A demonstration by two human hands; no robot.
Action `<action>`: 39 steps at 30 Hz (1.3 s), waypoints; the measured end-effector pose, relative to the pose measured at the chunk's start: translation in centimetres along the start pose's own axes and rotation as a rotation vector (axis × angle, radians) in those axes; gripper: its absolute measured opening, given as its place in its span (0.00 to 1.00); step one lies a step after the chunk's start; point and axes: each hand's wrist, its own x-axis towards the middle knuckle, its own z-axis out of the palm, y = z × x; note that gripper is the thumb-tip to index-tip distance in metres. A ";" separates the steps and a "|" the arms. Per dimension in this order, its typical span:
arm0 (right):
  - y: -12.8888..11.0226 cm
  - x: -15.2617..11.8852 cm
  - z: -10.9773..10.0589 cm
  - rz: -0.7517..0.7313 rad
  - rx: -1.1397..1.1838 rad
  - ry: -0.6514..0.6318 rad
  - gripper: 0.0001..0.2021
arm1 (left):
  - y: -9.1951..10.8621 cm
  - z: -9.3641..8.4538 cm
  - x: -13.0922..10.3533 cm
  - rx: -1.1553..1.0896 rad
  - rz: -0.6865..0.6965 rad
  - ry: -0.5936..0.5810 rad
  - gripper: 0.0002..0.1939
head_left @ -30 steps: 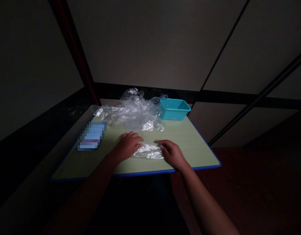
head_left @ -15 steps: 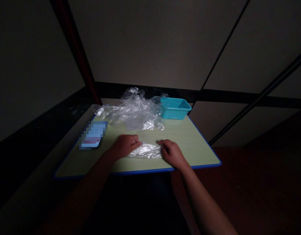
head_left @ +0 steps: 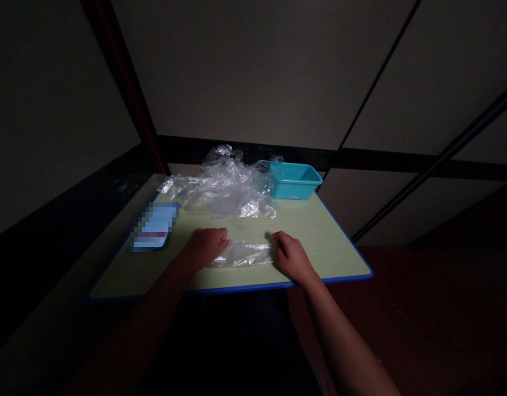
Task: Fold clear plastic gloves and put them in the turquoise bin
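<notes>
A clear plastic bag (head_left: pixel 248 254) lies stretched flat in a narrow strip near the table's front edge. My left hand (head_left: pixel 206 246) is closed on its left end, thumb and fingers pinched together. At the right end, my right hand (head_left: pixel 292 257) has its fingers curled round the plastic, with the index finger reaching a little forward. Behind the hands sits a loose heap of crumpled clear plastic bags (head_left: pixel 232 187).
A turquoise basket (head_left: pixel 295 190) stands at the table's back right, touching the heap. On the left lies a phone (head_left: pixel 156 226) with a blurred screen. The light table (head_left: pixel 331 247) has a blue edge, and dark-banded panels rise behind it.
My left hand has moved slightly left and my right hand slightly right. The plastic between them looks flatter and more drawn out.
</notes>
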 end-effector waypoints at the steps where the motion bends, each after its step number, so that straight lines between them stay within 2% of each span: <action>1: 0.1 0.0 0.0 0.010 0.012 0.002 0.17 | -0.1 0.1 0.0 -0.005 0.002 -0.001 0.12; 7: 0.5 0.1 0.3 0.045 0.055 0.037 0.14 | 0.2 0.0 -0.1 0.004 0.005 -0.011 0.11; 14: 0.3 0.2 0.3 0.089 0.093 0.065 0.05 | 0.6 -0.2 -0.2 0.017 -0.020 -0.014 0.10; 18: 0.3 0.2 0.1 0.097 0.131 0.115 0.10 | 0.6 -0.1 -0.2 0.013 -0.021 0.006 0.10; 21: -0.4 -0.3 -0.4 0.073 -0.013 0.215 0.11 | 0.6 -0.1 -0.2 0.008 -0.017 0.013 0.10; 23: -1.3 -1.1 -0.6 0.036 -0.170 0.230 0.13 | 0.6 0.0 -0.2 0.019 -0.011 0.015 0.10; 24: -1.8 -1.7 -0.7 0.007 -0.225 0.201 0.14 | 0.6 0.0 -0.1 0.028 -0.010 0.013 0.10; 27: -3.2 -3.6 -0.4 -0.097 -0.278 0.009 0.22 | 0.4 0.2 0.0 0.045 -0.007 0.010 0.10; 30: -3.8 -4.9 0.4 -0.097 -0.324 -0.140 0.26 | 0.3 0.5 0.0 0.052 -0.006 0.012 0.10; 34: -3.6 -5.3 0.8 -0.068 -0.368 -0.195 0.29 | 0.4 0.6 0.0 0.076 -0.009 0.010 0.10; 39: -3.2 -5.1 0.4 -0.056 -0.318 -0.175 0.29 | 0.6 0.3 0.0 0.072 -0.011 0.002 0.09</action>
